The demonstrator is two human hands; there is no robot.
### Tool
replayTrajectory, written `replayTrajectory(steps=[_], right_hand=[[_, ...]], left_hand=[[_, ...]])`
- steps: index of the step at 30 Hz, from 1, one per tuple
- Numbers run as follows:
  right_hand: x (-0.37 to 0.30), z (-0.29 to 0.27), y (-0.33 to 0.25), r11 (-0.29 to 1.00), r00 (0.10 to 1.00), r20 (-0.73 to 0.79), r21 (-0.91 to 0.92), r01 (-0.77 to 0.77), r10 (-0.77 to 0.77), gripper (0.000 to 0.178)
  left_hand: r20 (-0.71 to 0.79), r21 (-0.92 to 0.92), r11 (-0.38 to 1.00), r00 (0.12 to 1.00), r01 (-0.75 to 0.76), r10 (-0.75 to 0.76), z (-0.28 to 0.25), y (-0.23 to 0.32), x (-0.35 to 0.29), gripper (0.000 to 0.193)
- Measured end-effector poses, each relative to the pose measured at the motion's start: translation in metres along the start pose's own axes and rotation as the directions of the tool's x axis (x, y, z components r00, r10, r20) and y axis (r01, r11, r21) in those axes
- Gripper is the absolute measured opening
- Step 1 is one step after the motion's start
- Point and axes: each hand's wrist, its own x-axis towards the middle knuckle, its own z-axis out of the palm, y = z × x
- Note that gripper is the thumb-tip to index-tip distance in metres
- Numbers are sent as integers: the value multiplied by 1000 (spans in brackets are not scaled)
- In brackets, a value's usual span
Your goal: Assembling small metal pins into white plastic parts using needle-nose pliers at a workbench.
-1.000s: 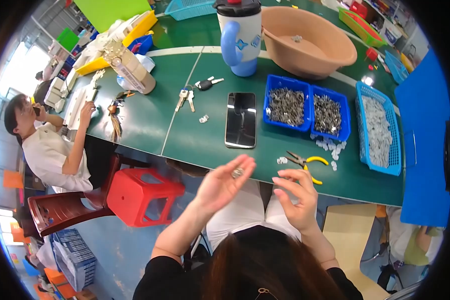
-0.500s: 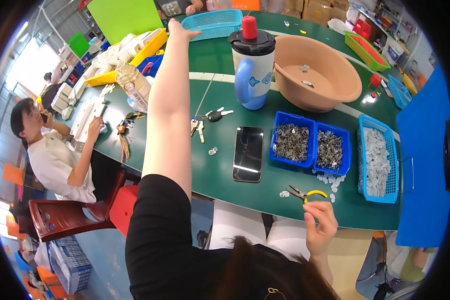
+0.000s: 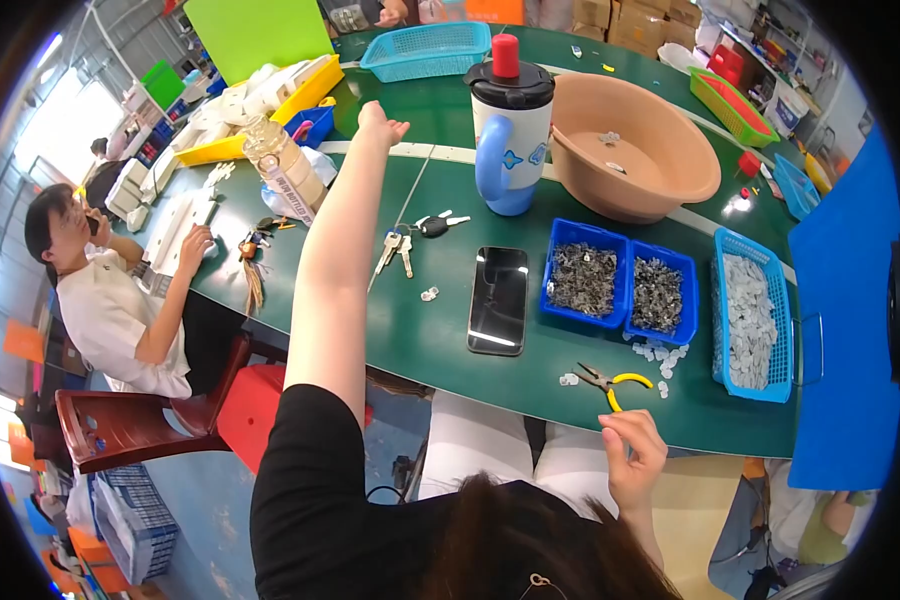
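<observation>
My left arm stretches far over the green table, and my left hand hovers between a plastic bottle and a blue-and-white tumbler. Its thumb stands out to the side, nothing shows in it, and its other fingers are partly hidden. At the table's near edge is my right hand, loosely bent, with a gap between thumb and fingers and nothing visible in them. Just beyond its fingertips lie yellow-handled pliers, handles spread, beside small clear plastic pieces.
Two blue bins hold small metal parts; a light-blue basket holds clear pieces. A phone, keys, a tan basin and an empty blue basket are on the table. A seated person is at the left.
My left hand has drawn back toward me from the far blue basket and sits lower over the table. My right hand has shifted slightly down, away from the pliers.
</observation>
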Motion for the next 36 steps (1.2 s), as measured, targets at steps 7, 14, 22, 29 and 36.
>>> replayTrajectory(steps=[7,14,22,29,36], right_hand=[[-7,10,-4,997,997,-16,12,75,-75,9],[-6,-13,6,991,988,-124,-107,81,-94,2],[22,-31,43,956,977,-92,-241,167,-193,10],[88,-47,47,965,974,-42,-155,214,-222,14],[28,-31,70,946,973,14,-229,228,-231,16]], left_hand=[[238,-13,997,969,76,-71,-31,-13,-47,58],[641,158,971,767,-179,37,-123,-63,-217,33],[730,517,622,682,-588,39,-194,-136,-322,14],[902,431,176,429,-885,-51,-172,-201,-358,20],[908,420,-55,419,-906,32,-164,-244,-360,15]])
